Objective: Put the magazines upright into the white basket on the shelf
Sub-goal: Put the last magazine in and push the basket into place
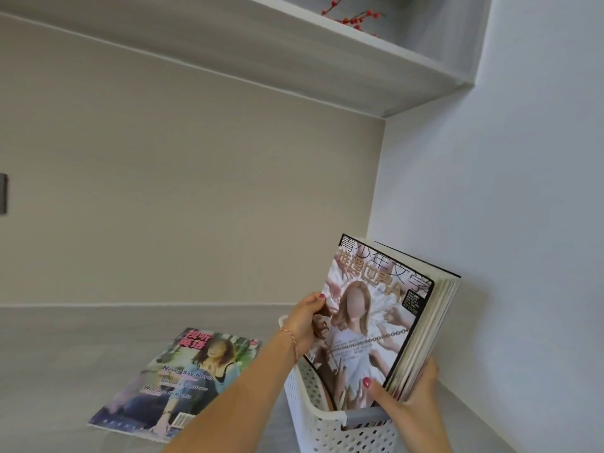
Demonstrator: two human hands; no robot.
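A white perforated basket (313,416) stands on the grey shelf at the lower right, close to the side wall. A thick bundle of magazines (376,322) stands upright with its lower end inside the basket, tilted slightly right; the front cover shows a woman in white. My left hand (305,322) grips the bundle's left edge. My right hand (411,392) holds its lower right corner, thumb on the cover. Another magazine (173,380) with a seated woman on the cover lies flat on the shelf, left of the basket.
The shelf surface (65,354) extends left and back to a beige wall. A white side wall (506,223) rises right of the basket. An upper shelf (294,53) overhangs, carrying a sprig of red berries (353,18). A dark wall plate (3,192) sits far left.
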